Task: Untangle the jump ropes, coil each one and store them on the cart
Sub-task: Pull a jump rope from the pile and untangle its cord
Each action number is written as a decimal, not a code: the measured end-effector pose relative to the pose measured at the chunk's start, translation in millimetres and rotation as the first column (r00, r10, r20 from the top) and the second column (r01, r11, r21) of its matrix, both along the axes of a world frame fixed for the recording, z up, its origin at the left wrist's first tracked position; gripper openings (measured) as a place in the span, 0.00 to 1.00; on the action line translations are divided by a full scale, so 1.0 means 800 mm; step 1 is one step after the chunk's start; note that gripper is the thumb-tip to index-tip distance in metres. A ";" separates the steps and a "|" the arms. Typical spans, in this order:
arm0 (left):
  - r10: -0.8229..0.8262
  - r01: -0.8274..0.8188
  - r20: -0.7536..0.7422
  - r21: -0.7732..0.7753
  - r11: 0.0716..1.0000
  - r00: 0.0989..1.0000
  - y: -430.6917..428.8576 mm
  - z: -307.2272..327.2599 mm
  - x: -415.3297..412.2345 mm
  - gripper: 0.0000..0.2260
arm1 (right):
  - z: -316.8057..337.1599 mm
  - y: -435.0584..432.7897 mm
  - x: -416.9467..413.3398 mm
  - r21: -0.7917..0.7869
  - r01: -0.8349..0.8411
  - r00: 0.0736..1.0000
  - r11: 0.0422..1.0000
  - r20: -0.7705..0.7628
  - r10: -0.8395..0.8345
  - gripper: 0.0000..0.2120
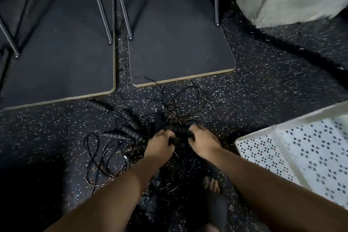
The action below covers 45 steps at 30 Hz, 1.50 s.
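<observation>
Black cord and ribbed grips made up the jump ropes (130, 130), and they lay in a single snarl on the speckled floor (254, 90), just off the near corner of the right-hand board (178, 43). None was coiled and none was on the cart. You had both hands buried in the middle of the knot, where the strands crossed thickest. Your left hand (160, 147) had its fingers (166, 134) curled down into the cords and clamped on a bunch of them, probably to anchor the heap. Your right hand (204, 142) had fingers and thumb closed round one handle (181, 129), most likely a free end to draw out.

Loose loops spilled to the left, and several other grips fanned out beyond them toward the left-hand board (56, 62). Your foot (211, 184) stood just behind the pile. The white perforated cart (263, 152) had its corner near your right forearm, close enough that a finished coil could go straight across. Metal legs (101, 5) stood on the boards, well apart from the ropes.
</observation>
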<state>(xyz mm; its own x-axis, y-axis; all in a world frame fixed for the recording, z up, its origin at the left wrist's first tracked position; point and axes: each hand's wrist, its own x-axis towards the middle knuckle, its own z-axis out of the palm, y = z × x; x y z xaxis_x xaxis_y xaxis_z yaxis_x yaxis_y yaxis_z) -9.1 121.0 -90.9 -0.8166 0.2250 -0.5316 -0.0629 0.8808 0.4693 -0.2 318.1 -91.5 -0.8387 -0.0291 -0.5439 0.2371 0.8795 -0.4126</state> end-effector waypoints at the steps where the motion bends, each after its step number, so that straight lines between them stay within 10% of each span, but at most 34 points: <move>1: -0.035 0.035 -0.015 -0.017 0.999 0.999 -0.005 -0.015 -0.004 0.17 | -0.019 -0.005 -0.009 0.031 -0.046 0.999 0.998 0.003 0.046 0.17; 18: -0.217 0.243 -0.390 0.019 0.970 0.895 -0.008 -0.098 -0.030 0.33 | -0.098 -0.019 -0.058 0.202 -0.301 0.949 0.932 -0.030 0.313 0.22; 24: -0.206 0.256 -0.363 0.095 0.962 0.908 0.007 -0.064 -0.050 0.34 | 0.010 -0.013 -0.045 0.182 -0.275 0.960 0.944 -0.010 0.281 0.20; 33: -0.044 0.062 -0.403 0.033 0.998 0.914 -0.021 0.004 -0.059 0.08 | 0.207 -0.017 -0.045 0.200 -0.252 0.965 0.947 -0.026 0.262 0.09; 45: 0.148 -0.145 -0.144 0.028 0.989 0.978 -0.109 0.132 -0.037 0.05 | 0.485 -0.056 -0.039 0.102 -0.205 0.885 0.973 -0.405 0.229 0.07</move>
